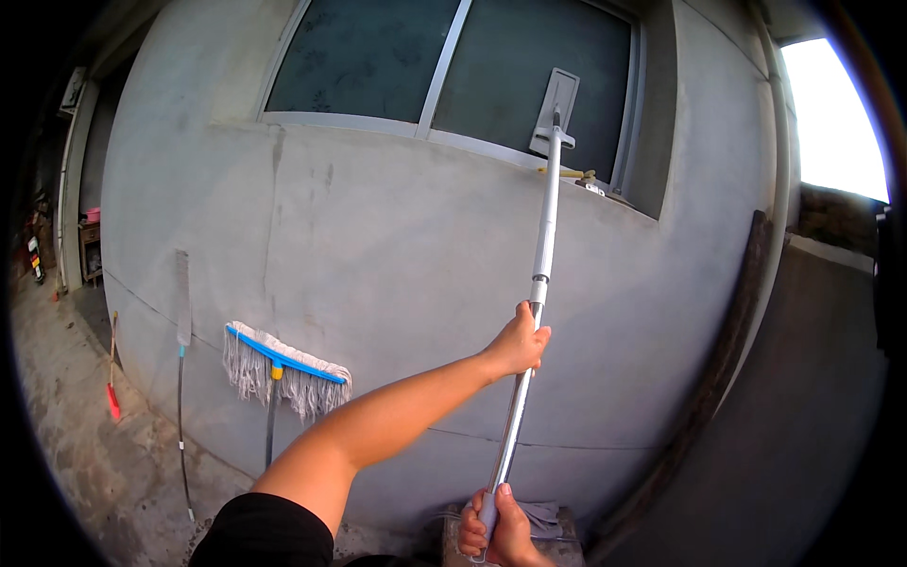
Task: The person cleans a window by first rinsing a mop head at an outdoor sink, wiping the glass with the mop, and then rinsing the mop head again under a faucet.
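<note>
My left hand (518, 342) is closed around the middle of a long silver telescopic pole, just below its joint. Lower down, my right hand (498, 531) grips the pole's grey handle end. The pole belongs to a flat mop (546, 222), raised and slanting up to the right. Its narrow grey rectangular head (556, 111) stands nearly upright against the right pane of the window (491, 71), close to the bottom frame. Below the head, something yellow (565, 174) and a few small items lie on the sill.
A string mop (288, 364) with a blue bar leans on the grey wall (397, 246). Left of it stand a long grey duster (183, 298) and a red-ended stick (113, 402). A grey cloth (543, 518) lies on a low block near my right hand. A dark beam (732, 354) leans at right.
</note>
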Demonstrator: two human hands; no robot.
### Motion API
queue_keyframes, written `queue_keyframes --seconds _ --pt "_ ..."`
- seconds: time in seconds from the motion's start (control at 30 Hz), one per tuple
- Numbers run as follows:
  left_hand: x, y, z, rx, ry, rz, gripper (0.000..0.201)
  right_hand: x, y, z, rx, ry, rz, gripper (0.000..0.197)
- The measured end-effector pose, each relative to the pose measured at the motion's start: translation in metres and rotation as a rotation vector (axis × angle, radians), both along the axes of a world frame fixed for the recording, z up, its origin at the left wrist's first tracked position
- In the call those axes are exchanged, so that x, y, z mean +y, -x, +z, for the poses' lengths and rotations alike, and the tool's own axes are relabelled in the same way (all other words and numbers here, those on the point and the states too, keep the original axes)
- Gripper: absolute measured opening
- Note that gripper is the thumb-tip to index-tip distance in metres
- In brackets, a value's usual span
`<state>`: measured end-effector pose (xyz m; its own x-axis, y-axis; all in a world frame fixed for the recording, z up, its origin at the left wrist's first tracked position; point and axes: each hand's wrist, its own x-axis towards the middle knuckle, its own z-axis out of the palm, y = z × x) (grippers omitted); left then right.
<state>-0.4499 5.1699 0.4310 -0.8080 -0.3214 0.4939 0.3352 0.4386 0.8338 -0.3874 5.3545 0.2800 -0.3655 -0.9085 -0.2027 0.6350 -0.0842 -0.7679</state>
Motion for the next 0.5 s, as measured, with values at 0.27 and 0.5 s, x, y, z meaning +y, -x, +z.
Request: queue_keyframes --seconds 0.27,0.5 --pt "-0.055 -0.056 -0.019 0.089 -0.067 0.191 0.033 -0.031 -0.003 -0.015 0.028 0.041 0.376 0.044" --pt "-0.070 -0.044 -0.028 0.125 -0.093 0.222 0.033 -0.041 0.000 -0.016 0.062 0.078 0.327 0.045"
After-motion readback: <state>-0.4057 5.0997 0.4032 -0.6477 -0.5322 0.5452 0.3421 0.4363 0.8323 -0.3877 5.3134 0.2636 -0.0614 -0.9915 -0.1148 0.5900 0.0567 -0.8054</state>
